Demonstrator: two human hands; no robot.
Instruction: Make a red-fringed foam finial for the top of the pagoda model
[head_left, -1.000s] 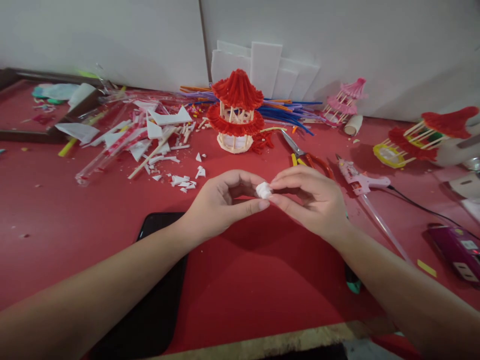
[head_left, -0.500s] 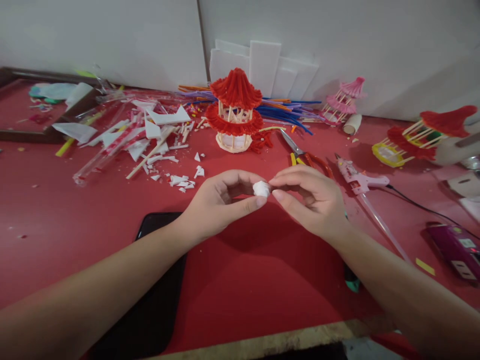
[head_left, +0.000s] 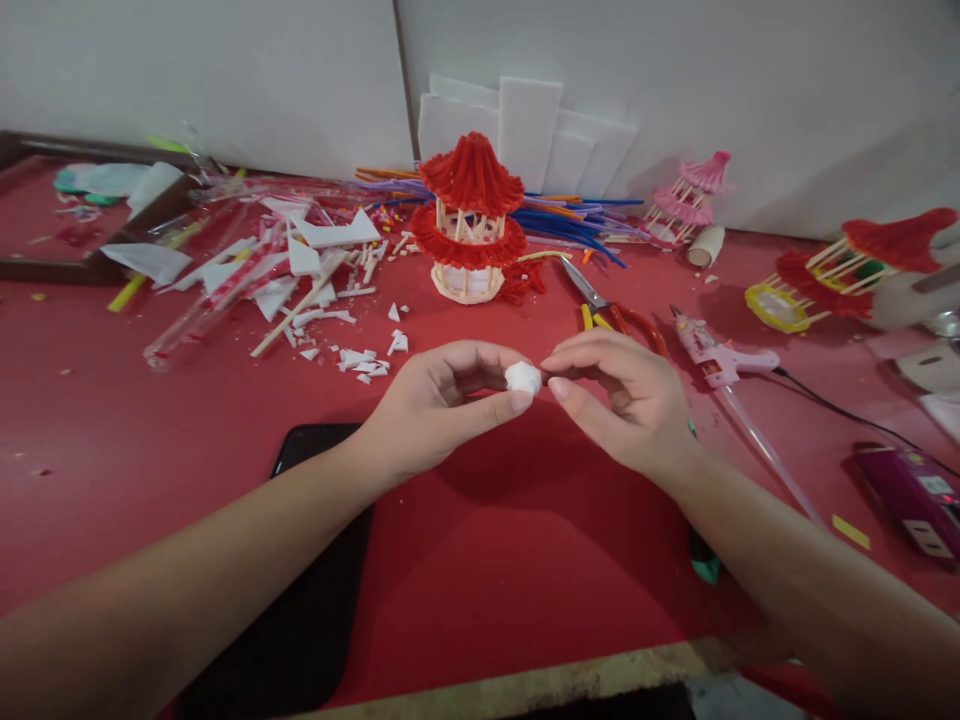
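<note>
My left hand (head_left: 442, 405) pinches a small white lump (head_left: 523, 378) between thumb and fingertips, above the red table (head_left: 495, 560). Just right of the lump is my right hand (head_left: 630, 395), its thumb and fingertips drawn close together at the lump's edge; whether anything is between them is too small to tell. Beyond both hands stands a red two-tiered pagoda model (head_left: 471, 225) with pale stick posts. Scissors (head_left: 589, 285) with red and yellow handles lie behind my right hand.
White scraps (head_left: 337, 235), sticks and plastic wrappers litter the back left. A pink glue gun (head_left: 712, 355), a purple power box (head_left: 904, 495) and a toppled red model (head_left: 832, 270) lie right. A black tablet-like slab (head_left: 315, 590) lies under my left forearm.
The white lump has turned slightly between my left fingers. My right fingertips have shifted a tiny bit to the right.
</note>
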